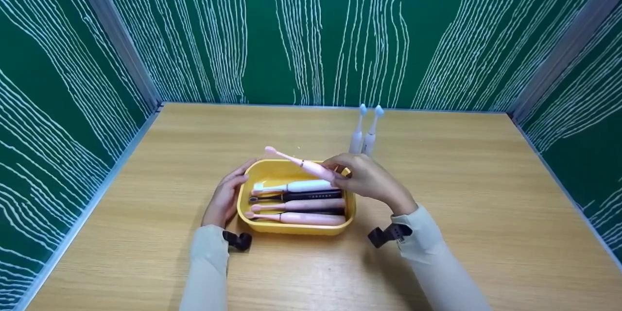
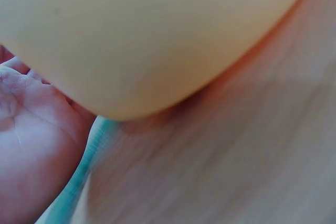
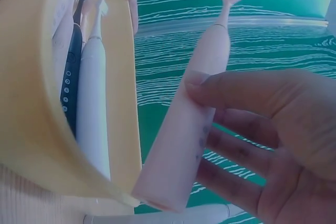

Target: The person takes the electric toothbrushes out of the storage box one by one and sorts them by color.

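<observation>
Between the thumb and fingers of my right hand (image 1: 369, 181) is a pink electric toothbrush (image 1: 317, 170), held tilted over the far right part of a yellow bin (image 1: 291, 229). Its brush head points up and to the left, past the bin's far rim. In the right wrist view the thumb presses one side of the pink handle (image 3: 178, 129), with fingers behind it. My left hand (image 1: 224, 199) grips the bin's left end, thumb at the rim. Inside the bin lie a white toothbrush (image 1: 311, 185), a black toothbrush (image 1: 311, 196) and pink ones (image 1: 311, 218), roughly side by side.
Two white toothbrushes with pale blue heads (image 1: 369, 142) stand upright on the wooden table (image 1: 437, 155) beyond my right hand. Green panels with white wavy lines (image 1: 330, 34) enclose the table at the back and sides.
</observation>
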The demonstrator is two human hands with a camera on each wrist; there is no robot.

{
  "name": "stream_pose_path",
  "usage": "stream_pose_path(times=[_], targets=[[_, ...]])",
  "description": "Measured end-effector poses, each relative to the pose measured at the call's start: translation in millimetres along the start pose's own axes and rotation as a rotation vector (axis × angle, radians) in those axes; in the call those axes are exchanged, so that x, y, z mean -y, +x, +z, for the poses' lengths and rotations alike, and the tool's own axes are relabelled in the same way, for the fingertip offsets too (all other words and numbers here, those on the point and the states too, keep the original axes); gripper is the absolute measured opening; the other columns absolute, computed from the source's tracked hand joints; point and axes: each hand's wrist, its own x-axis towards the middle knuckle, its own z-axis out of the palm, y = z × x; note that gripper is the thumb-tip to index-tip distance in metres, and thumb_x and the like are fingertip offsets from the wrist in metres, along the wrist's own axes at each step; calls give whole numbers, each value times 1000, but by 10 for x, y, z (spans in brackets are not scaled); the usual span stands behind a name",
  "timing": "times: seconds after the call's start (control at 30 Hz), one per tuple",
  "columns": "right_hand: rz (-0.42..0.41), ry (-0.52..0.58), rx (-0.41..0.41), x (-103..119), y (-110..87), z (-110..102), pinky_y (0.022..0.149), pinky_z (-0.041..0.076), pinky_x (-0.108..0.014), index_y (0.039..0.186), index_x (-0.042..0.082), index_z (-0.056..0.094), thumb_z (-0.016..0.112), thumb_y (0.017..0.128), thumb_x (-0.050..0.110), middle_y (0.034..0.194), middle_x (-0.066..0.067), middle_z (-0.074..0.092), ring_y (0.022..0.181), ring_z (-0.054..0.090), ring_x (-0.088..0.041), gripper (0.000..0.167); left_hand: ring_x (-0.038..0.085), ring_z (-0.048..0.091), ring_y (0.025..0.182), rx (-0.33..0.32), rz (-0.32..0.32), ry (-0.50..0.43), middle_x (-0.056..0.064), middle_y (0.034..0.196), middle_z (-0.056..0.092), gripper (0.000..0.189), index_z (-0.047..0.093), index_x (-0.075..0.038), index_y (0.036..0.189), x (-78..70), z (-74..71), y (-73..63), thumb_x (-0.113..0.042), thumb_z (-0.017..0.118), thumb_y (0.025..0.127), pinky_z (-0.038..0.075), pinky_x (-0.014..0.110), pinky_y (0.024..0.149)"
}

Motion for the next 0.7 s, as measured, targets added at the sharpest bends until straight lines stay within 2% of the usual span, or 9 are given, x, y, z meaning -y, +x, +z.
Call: stream_pose_path(times=[0.2,0.43,0.6,0.7], targets=[[-18,60,-89,-74,-61,-37,84,58,-36,116,8,68,70,84,3,108,-6,70,96,65,-20,32,24,22,145,9,-6,-2,13,159,23,51,28,3,149,-6,7,-13,-1,31,98,16,38,121],[-2,108,-196,-156,-116,-66,82,59,-39,117,5,66,71,83,1,110,-11,69,93,66,-24,34,24,27,143,18,-24,-18,11,158,25,51,28,1,150,-13,2,-22,-2,31,99,20,37,120],[-12,112,-302,-228,-157,-85,81,59,-37,117,4,66,72,82,1,110,-13,69,94,66,-23,36,25,25,143,18,-12,-12,12,158,25,51,28,2,149,-7,3,-21,-2,31,99,19,38,121],[-19,96,-369,-265,-179,-94,79,59,-34,117,5,66,74,81,3,110,-12,68,94,65,-22,37,23,27,143,15,-11,-3,12,158,25,51,28,1,149,-6,-1,-17,-3,32,99,21,35,120]])
